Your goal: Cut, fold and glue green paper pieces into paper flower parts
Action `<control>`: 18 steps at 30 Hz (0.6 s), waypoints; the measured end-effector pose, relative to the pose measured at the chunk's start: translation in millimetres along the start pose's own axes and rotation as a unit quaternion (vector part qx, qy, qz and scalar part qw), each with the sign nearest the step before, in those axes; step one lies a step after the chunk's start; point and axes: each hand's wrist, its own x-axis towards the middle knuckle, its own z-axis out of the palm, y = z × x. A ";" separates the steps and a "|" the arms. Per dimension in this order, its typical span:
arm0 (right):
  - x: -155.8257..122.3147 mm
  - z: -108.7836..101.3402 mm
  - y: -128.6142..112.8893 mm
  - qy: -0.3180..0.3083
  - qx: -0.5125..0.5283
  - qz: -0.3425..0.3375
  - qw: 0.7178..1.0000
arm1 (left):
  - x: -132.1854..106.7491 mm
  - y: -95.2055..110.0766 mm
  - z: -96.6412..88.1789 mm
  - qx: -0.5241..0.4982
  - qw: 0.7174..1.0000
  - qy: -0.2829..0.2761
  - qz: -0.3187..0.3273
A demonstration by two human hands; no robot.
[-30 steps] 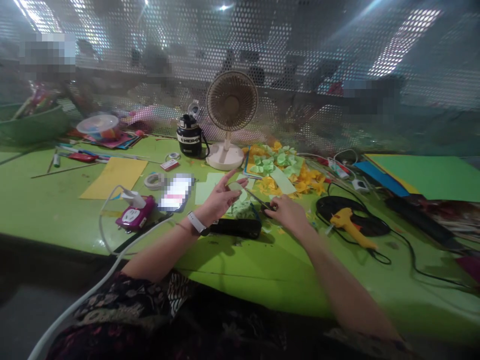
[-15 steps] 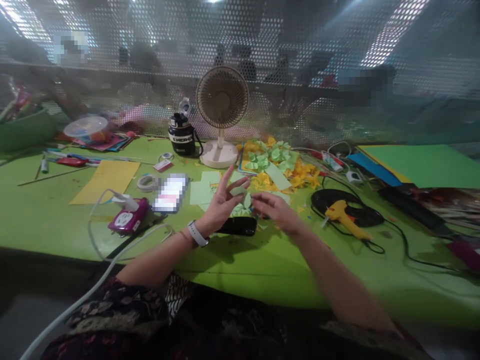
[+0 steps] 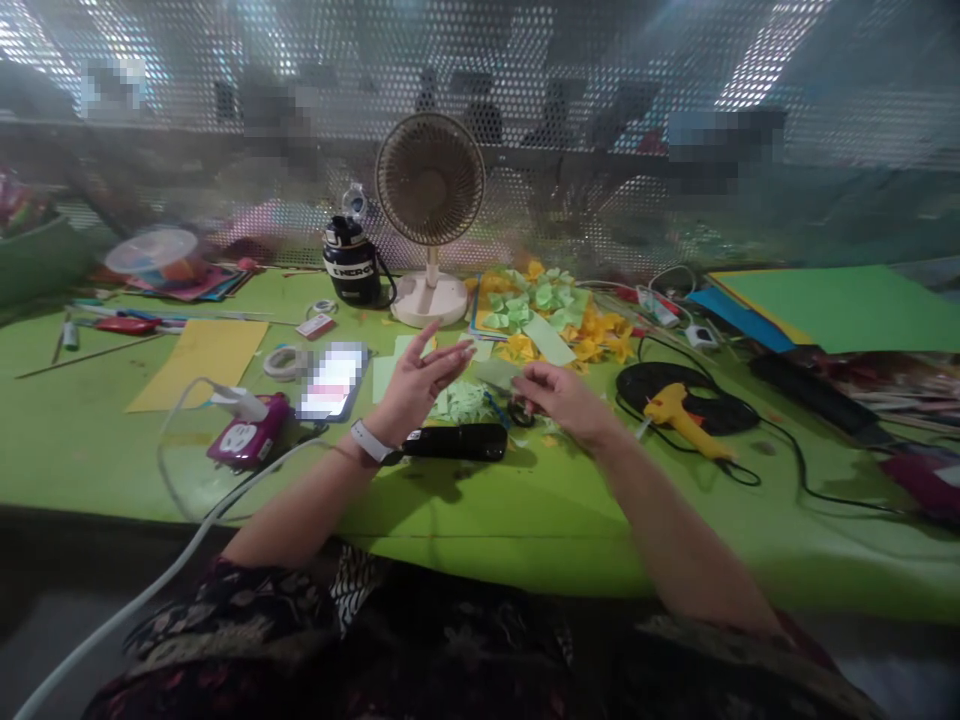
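Note:
My left hand (image 3: 415,386) is raised over the green table (image 3: 525,510) with its fingers spread and open, a white watch on the wrist. My right hand (image 3: 561,395) is closed, pinching a small pale green paper piece (image 3: 497,372) that points toward my left fingertips. Under the hands lie a heap of pale green paper cuttings (image 3: 459,401), dark scissors (image 3: 517,412) and a long black case (image 3: 454,441).
A desk fan (image 3: 430,200) and black jug (image 3: 350,262) stand at the back. Yellow and green paper flowers (image 3: 559,320) are piled behind my hands. A yellow glue gun (image 3: 679,412) lies to the right; a phone (image 3: 330,380), purple socket (image 3: 241,440) and tape roll (image 3: 286,362) lie to the left.
My right hand left the scissors on the table and rose to meet my left hand. The green paper piece passed from my left fingertips to my right fingers, and my left fingers spread.

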 end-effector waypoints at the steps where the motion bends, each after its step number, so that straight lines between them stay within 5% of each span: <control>1: 1.5 -5.9 1.3 0.007 -0.013 0.016 1.000 | 3.8 3.1 -4.5 -0.001 1.000 0.011 0.017; 7: 10.7 -23.4 18.1 -0.047 -0.133 0.109 0.984 | 20.6 13.3 -28.1 0.117 0.990 0.062 0.040; 12: 11.3 -20.1 22.6 -0.072 -0.272 0.101 0.954 | 23.7 12.0 -33.2 0.297 0.952 0.059 0.037; 18: 4.9 -49.1 7.2 0.160 -0.413 0.071 0.894 | 23.8 12.6 -40.5 0.649 0.756 0.032 0.077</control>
